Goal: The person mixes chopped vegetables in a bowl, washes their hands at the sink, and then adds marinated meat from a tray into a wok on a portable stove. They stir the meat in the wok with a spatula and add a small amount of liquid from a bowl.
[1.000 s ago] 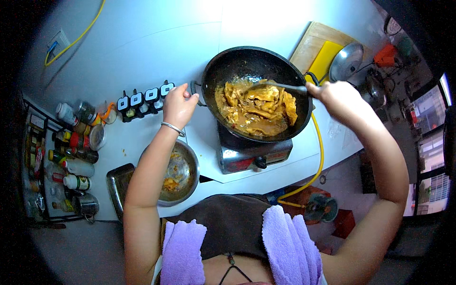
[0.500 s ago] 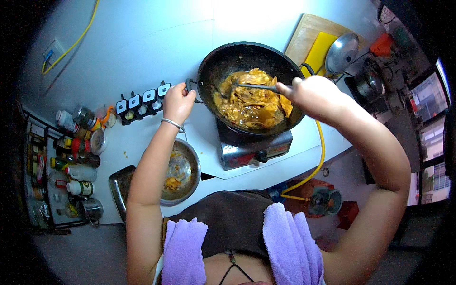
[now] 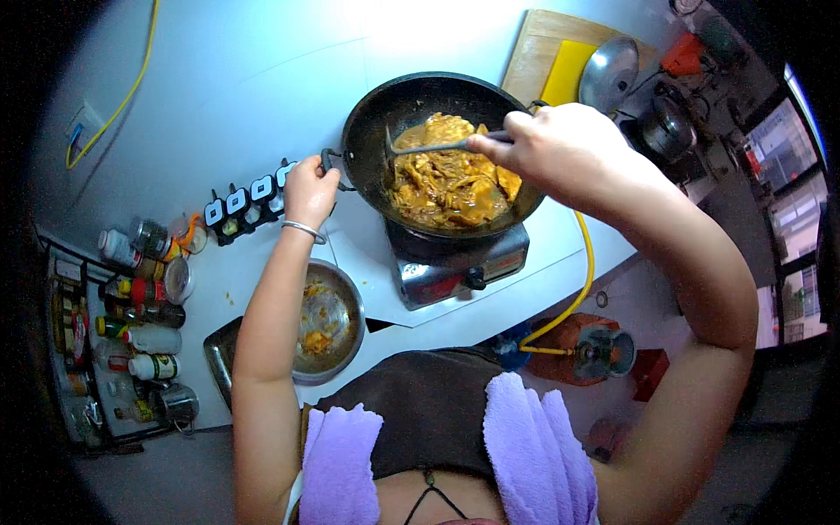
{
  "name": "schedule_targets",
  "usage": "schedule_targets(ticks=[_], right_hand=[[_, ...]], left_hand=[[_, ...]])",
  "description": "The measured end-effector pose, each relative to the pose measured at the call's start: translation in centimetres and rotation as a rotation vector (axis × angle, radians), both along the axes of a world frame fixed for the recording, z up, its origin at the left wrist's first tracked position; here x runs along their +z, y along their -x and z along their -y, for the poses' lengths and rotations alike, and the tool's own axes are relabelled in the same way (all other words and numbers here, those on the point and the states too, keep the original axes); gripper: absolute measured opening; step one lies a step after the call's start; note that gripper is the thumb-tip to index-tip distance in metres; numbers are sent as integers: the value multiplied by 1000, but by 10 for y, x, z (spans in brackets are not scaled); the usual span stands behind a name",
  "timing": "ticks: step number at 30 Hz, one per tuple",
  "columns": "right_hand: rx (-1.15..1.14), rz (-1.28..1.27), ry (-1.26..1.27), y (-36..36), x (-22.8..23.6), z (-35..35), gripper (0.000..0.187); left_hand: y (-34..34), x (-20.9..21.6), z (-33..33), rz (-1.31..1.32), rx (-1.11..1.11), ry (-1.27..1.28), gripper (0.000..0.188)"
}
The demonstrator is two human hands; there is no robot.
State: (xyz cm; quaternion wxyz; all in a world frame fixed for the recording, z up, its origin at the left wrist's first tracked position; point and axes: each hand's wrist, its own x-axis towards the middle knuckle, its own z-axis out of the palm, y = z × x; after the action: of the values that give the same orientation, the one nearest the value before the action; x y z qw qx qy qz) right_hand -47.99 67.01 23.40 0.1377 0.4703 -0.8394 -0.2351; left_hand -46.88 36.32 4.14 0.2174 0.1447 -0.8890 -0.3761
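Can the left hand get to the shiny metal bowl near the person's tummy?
Probably yes. The left hand holds the wok's side handle, and the metal bowl sits right under that forearm with nothing covering it, but it would have to let go first.

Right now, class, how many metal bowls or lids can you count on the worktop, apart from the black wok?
2: a steel bowl with food scraps beside the person's left forearm, and a steel lid on the yellow board behind the wok. Others may be hidden among the clutter at right.
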Motion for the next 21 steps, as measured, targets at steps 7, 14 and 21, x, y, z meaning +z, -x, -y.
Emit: schedule_targets(ticks=[7, 14, 21], right_hand=[[-145, 119, -171, -14, -2, -40, 46], [-356, 184, 132, -43, 50, -106, 64], [-482, 349, 113, -46, 44, -139, 57]], left_hand=[[-1, -2, 3, 1, -1, 31, 22], [4, 0, 6, -17, -27, 89, 23], [2, 10, -2, 4, -20, 7, 23]])
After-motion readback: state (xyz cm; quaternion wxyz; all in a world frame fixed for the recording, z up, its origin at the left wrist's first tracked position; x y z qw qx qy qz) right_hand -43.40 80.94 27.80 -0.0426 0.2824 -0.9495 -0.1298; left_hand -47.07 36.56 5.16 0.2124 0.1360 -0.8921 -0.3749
